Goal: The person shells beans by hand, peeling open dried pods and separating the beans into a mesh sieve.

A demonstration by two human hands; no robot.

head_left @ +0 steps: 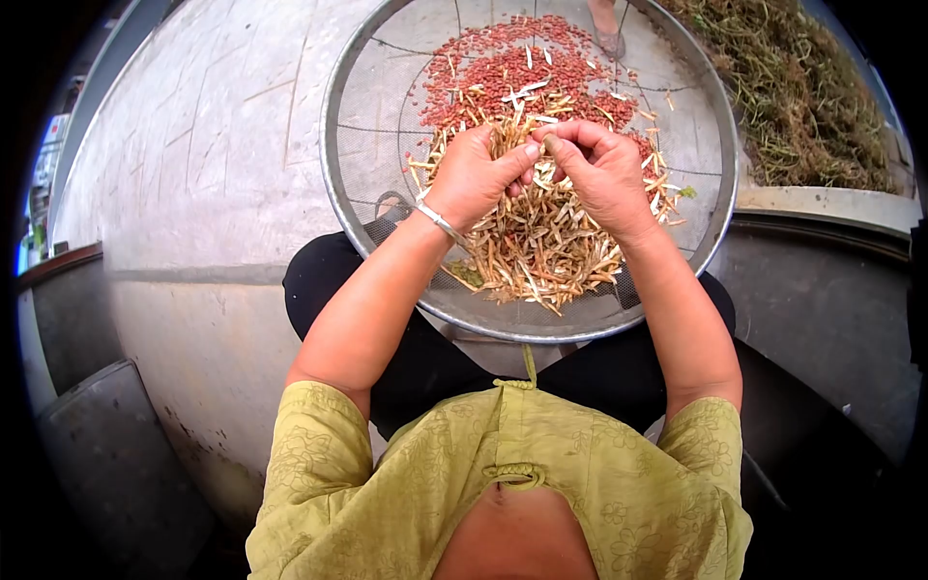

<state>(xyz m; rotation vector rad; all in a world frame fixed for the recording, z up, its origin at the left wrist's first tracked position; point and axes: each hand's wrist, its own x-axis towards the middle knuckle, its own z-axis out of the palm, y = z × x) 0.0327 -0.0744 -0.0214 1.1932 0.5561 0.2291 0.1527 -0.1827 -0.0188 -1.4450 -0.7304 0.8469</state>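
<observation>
Hands pressed close over a bed of dry pods [556, 246], a person works at a round mesh tray [330, 126] where a spill looks the likeliest mishap: it appears to rest across dark-trousered knees [317, 280], and a shift of either leg could tip its load over the rim on either side of the hands. A brittle pod cracked too sharply could also scatter what it holds, and loose fragments could mix into the red beans [474, 92].

The left hand [476, 176], a pale bracelet [442, 221] at its wrist, and the right hand [607, 184] have fingers curled and thumbs drawn in, their tips meeting or nearly so in a fine pinch; whether a pod sits between them cannot be told. Pods lie directly under both hands and on their near side. Beans spread just beyond the fingertips, a few pale husks [527, 90] among them. Past the beans, a foot [609, 41] shows within the tray's outline. Well beyond the right hand lies a heap of dried plants [802, 106]; pale paving [213, 145] stretches out past the left.
</observation>
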